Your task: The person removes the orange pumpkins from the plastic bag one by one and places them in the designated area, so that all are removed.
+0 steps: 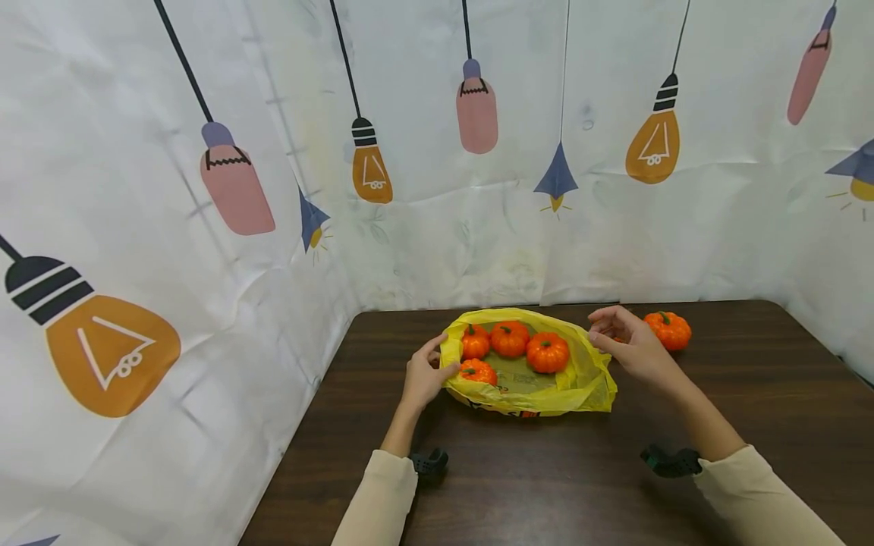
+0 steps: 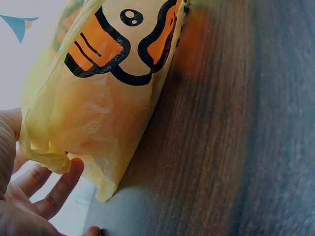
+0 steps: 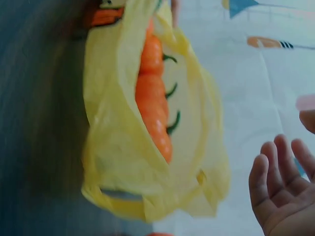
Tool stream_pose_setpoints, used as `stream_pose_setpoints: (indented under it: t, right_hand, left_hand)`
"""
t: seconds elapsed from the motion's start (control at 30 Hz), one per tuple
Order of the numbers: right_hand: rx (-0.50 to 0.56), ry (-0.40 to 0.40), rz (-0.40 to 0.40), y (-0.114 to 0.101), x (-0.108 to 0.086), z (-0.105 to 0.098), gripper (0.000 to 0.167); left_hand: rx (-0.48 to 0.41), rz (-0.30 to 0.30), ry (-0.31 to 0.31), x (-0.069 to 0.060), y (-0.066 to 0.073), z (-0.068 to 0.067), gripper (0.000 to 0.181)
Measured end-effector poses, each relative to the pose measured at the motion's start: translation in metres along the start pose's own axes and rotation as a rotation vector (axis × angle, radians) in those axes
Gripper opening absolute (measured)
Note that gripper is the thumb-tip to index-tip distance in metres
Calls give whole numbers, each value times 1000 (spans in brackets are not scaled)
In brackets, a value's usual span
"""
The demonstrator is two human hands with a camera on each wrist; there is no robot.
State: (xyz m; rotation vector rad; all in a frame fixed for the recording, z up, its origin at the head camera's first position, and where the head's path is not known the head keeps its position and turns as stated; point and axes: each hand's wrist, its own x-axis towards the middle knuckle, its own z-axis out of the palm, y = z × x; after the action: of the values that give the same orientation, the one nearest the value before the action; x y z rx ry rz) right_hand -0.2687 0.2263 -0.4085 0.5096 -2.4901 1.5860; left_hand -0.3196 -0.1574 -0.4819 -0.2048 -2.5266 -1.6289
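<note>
A yellow plastic bag (image 1: 590, 398) lies on the table with its mouth spread wide. Several small orange pumpkins (image 1: 548, 353) with green stems sit inside it, grouped toward the left and back. My left hand (image 1: 423, 371) grips the bag's left rim between thumb and fingers; the left wrist view shows the plastic (image 2: 93, 118) running into that hand (image 2: 39, 191). Just off the bag's right edge, my right hand (image 1: 635, 345) hovers with loosely bent fingers. In the right wrist view this hand (image 3: 285, 191) holds nothing and stays apart from the bag (image 3: 118, 147).
Another orange pumpkin (image 1: 669, 331) stands on the dark wooden table (image 1: 532, 478), beyond my right hand. A bit of orange shows behind that hand, mostly hidden. White sheeting (image 1: 437, 250) printed with lamps closes off the back and left.
</note>
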Motion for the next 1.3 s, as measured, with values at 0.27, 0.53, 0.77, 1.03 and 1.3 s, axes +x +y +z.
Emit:
stream_pose_setpoints:
  t: [0.27, 0.53, 0.77, 1.03, 1.3]
  right_hand:
    - [-24, -140, -7, 5, 8, 33, 38]
    - [-74, -156, 25, 14, 14, 59, 52]
    - [-172, -139, 83, 18, 21, 67, 61]
    - [-193, -129, 101, 28, 31, 70, 66]
    - [-182, -159, 152, 39, 38, 74, 74]
  left_hand:
    - [30, 1, -2, -1, -1, 0, 67]
    - [42, -3, -2, 0, 1, 0, 68]
    - [41, 8, -11, -1, 2, 0, 70]
    - [39, 22, -16, 0, 2, 1, 70]
    - [54, 18, -11, 0, 2, 1, 69]
